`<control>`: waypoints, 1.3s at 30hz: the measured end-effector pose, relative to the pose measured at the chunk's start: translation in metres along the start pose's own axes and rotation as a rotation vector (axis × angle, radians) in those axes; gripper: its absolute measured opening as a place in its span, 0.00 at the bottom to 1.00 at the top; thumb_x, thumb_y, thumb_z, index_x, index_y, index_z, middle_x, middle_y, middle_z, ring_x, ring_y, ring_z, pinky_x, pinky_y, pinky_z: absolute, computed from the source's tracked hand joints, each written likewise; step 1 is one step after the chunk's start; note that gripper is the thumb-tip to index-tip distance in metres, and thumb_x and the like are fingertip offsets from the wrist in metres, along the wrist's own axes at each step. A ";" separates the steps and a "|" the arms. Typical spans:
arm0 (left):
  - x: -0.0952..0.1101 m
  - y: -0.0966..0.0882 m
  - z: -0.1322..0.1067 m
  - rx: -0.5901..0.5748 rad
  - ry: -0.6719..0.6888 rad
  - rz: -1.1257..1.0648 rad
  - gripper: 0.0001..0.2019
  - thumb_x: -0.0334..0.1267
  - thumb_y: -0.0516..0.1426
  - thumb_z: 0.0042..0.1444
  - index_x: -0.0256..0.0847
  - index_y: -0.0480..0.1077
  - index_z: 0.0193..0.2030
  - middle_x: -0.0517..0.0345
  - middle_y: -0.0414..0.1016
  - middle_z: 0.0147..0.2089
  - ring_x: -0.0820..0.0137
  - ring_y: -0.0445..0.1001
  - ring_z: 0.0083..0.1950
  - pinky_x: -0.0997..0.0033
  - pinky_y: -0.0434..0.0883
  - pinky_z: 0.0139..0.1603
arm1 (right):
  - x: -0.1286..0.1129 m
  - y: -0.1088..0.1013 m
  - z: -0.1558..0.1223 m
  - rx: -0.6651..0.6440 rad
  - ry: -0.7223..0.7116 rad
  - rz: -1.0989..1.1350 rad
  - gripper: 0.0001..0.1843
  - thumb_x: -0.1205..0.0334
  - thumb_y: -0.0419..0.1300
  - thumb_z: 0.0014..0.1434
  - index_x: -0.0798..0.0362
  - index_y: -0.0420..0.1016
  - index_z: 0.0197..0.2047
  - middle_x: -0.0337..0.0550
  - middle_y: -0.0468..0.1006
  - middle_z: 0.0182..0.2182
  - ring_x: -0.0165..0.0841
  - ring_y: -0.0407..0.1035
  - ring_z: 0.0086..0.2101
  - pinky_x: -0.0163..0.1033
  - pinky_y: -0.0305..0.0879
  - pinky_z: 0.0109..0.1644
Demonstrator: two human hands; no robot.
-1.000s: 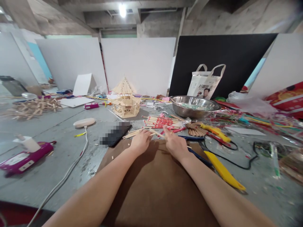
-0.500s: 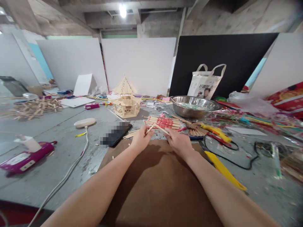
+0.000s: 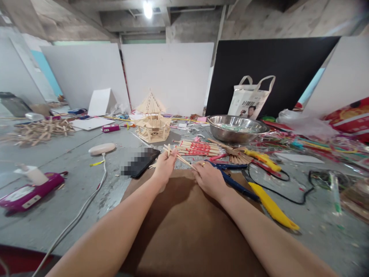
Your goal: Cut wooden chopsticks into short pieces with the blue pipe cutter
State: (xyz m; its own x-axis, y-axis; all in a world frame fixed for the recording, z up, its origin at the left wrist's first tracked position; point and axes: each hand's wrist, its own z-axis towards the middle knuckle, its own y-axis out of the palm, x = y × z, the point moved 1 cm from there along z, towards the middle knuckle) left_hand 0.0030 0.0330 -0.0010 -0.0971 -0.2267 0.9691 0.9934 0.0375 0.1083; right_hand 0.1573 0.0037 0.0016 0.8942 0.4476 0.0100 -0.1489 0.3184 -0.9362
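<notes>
My left hand [image 3: 164,167] is closed around pale wooden sticks [image 3: 168,148], whose ends cross above its fingers. From it a longer stick [image 3: 185,160] slants down to my right hand [image 3: 210,177], whose fingers are closed at its far end. Both hands are over the front part of a brown board [image 3: 184,223]. Just beyond them lie wooden sticks with red bands [image 3: 198,147]. A tool with blue handles [image 3: 239,185] lies beside my right hand, partly hidden by it.
A model pavilion of sticks [image 3: 152,125] stands behind the phone [image 3: 142,163]. To the right are a steel bowl [image 3: 236,134], a glue gun with a yellow body [image 3: 262,159] and a yellow-handled cutter [image 3: 273,207]. A purple power strip [image 3: 31,192] and a white cable [image 3: 86,207] lie left.
My left hand has shifted left, and my right hand has moved left and slightly nearer me. The sticks now cross at my left fingers, and more of the blue-handled tool shows.
</notes>
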 end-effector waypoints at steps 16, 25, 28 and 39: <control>-0.007 0.015 -0.007 -0.175 0.019 0.103 0.13 0.48 0.42 0.53 0.40 0.54 0.35 0.71 0.46 0.17 0.83 0.45 0.15 0.82 0.48 0.17 | 0.009 0.014 0.009 0.075 0.230 0.968 0.13 0.54 0.46 0.54 0.55 0.63 0.30 0.37 0.67 0.22 0.25 0.61 0.19 0.30 0.55 0.22; -0.012 0.020 -0.013 -0.275 0.038 0.291 0.07 0.38 0.47 0.52 0.36 0.57 0.29 0.64 0.63 0.23 0.80 0.61 0.25 0.78 0.60 0.30 | 0.007 0.019 0.009 0.006 0.381 1.316 0.12 0.55 0.53 0.47 0.56 0.65 0.29 0.29 0.57 0.13 0.20 0.49 0.11 0.28 0.47 0.13; -0.017 0.021 -0.013 -0.343 0.002 0.155 0.09 0.38 0.49 0.51 0.36 0.58 0.38 0.60 0.67 0.26 0.77 0.67 0.29 0.75 0.63 0.35 | 0.010 0.019 0.010 0.031 0.317 1.242 0.13 0.56 0.52 0.48 0.57 0.69 0.30 0.33 0.63 0.14 0.23 0.56 0.15 0.30 0.54 0.19; -0.011 0.013 -0.007 -0.166 0.102 0.479 0.12 0.42 0.54 0.43 0.36 0.73 0.31 0.58 0.70 0.26 0.74 0.64 0.28 0.75 0.62 0.30 | 0.011 0.018 0.010 0.098 0.347 1.114 0.18 0.53 0.53 0.47 0.59 0.72 0.34 0.33 0.61 0.10 0.25 0.56 0.14 0.30 0.53 0.18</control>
State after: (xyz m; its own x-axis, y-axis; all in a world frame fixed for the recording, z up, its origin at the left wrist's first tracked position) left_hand 0.0172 0.0287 -0.0117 0.3693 -0.3162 0.8739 0.9220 0.0069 -0.3871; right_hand 0.1609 0.0224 -0.0115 0.3136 0.2724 -0.9096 -0.9414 -0.0359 -0.3353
